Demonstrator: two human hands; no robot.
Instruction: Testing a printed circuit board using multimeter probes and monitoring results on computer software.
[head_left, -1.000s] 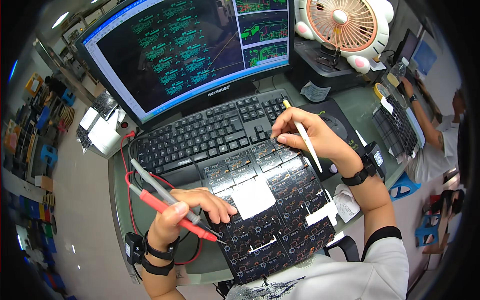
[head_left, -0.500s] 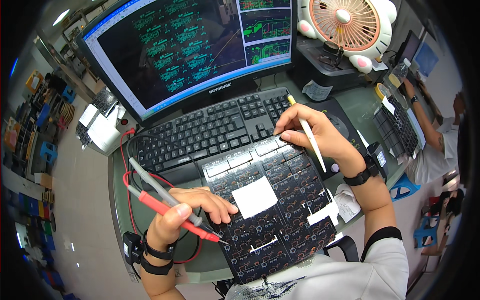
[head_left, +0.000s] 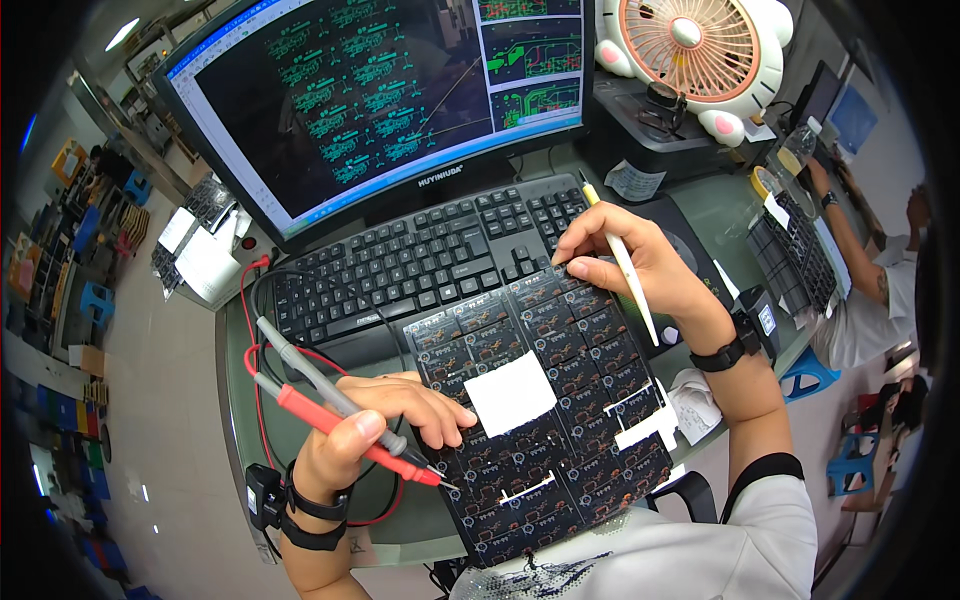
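A dark circuit board panel (head_left: 590, 385), made up of repeated small boards, leans between my hands and my lap. A white square (head_left: 510, 394) shows near its middle. My left hand (head_left: 335, 455) is closed around a red test probe (head_left: 305, 408) and a grey test probe (head_left: 318, 372), their tips over the panel's lower left part. Its fingers rest on the panel's left side. My right hand (head_left: 655, 268) pinches the panel's far right corner between thumb and fingers. A pale yellow pen-like tool (head_left: 625, 268) is also held in that hand, slanting past the knuckles.
A black keyboard (head_left: 430, 262) lies just beyond the panel, before a monitor (head_left: 340, 110) with circuit layouts. A fan (head_left: 685, 35) stands at the back right. Red and black leads (head_left: 247, 310) loop at the left. Crumpled paper (head_left: 695, 405) lies at the right; another person's arm (head_left: 850, 230) is beyond.
The panel has tilted slightly, and the bright glare along its far edge is gone. My right hand has shifted a little rightward with the pen-like tool. My left hand is nearly still.
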